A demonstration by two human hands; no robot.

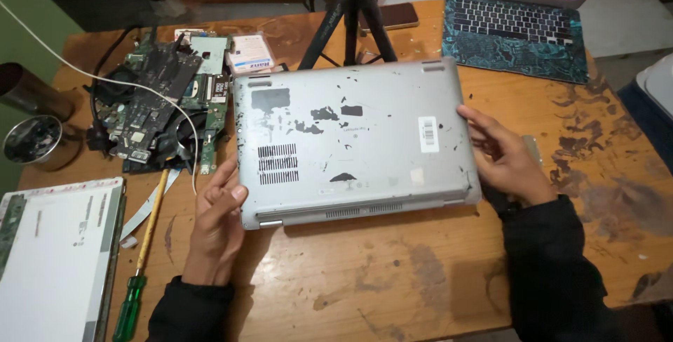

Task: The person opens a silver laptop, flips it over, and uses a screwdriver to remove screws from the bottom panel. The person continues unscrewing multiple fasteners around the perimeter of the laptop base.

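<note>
From the head camera, I look down at a wooden counter (364,279). A grey laptop (350,142) lies flat in the middle of it, upside down, with its scratched bottom facing up.

My left hand (216,226) holds the laptop's near left corner. The thumb lies on top and the other fingers are tucked under the edge, so they pinch the corner. My right hand (506,156) is on the right edge. Its fingers are spread a little and curl around the side of the laptop.

I think the laptop is stiff and a bit heavy. Its metal skin looks smooth, so it could slip. The two short sides, where my hands are now, look like the best places to hold it.

To the left is a pile of circuit boards (158,107), with a white cable (105,75) over them. A screwdriver (140,258) with a green handle lies near my left hand. A flat screen panel (56,258) is at the far left. Another open laptop (522,12) sits at the back right, and black tripod (350,19) legs stand behind.
</note>
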